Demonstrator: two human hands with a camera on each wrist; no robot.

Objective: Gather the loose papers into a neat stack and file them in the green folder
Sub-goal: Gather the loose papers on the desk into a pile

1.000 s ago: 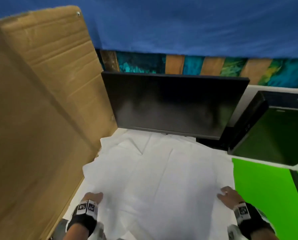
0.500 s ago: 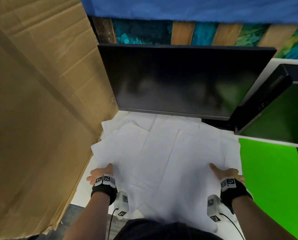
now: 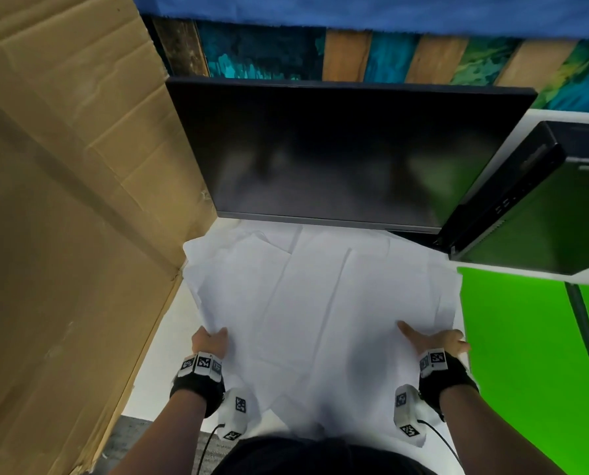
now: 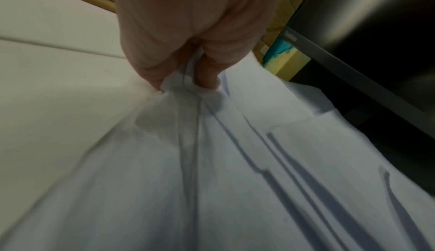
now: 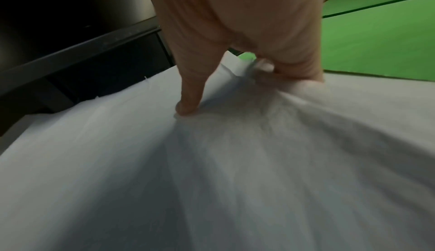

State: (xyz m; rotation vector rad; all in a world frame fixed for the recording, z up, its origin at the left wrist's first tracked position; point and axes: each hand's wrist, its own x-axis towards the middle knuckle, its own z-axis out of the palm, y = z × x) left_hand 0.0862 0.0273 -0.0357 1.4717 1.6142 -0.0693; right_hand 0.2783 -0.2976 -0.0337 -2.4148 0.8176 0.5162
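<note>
Loose white paper sheets (image 3: 323,313) lie fanned and overlapping on the white counter (image 3: 156,365), between the brown cardboard panel (image 3: 73,200) on the left and the bright green flat folder (image 3: 519,341) on the right. The black monitor (image 3: 337,156) stands just behind.

Left hand (image 3: 210,341) is at the spread's left edge; its grip pinches several sheet edges, thumb above and fingers (image 4: 207,76) curled under, bunching them. Likely done to drag that side inward.

Right hand (image 3: 433,339) is at the right edge, beside the folder. Its thumb presses down on top, and the other fingers (image 5: 294,63) seem tucked under the lifted edge, so the grip is closed on paper, though blurred.

Both hands bracket the pile, probably to squeeze it into one stack. The sheets are not aligned yet, and no paper is seen lying on the folder. Risk: creasing at the pinched corner.
</note>
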